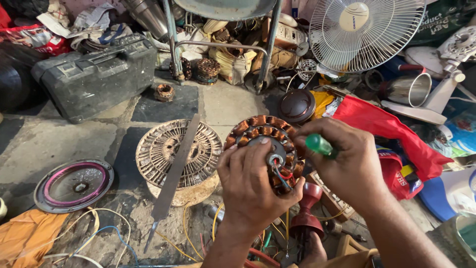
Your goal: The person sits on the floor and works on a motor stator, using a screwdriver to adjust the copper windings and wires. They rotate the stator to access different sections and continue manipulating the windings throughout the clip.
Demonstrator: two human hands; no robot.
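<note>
Left hand (253,181) grips copper-wound stator (267,149); right hand (342,159) clamps green-handled screwdriver (320,145).

Left hand (255,181) grips copper-wound stator (267,149); right hand (342,159) holds green-handled screwdriver (320,145).

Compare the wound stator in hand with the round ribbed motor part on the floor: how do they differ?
The stator carries copper coils; the ribbed motor part shows bare pale metal. The stator is held up in the left hand, the right hand beside it; the ribbed part sits on the floor under a flat metal file. The ribbed part looks wider. Both are round.
</note>
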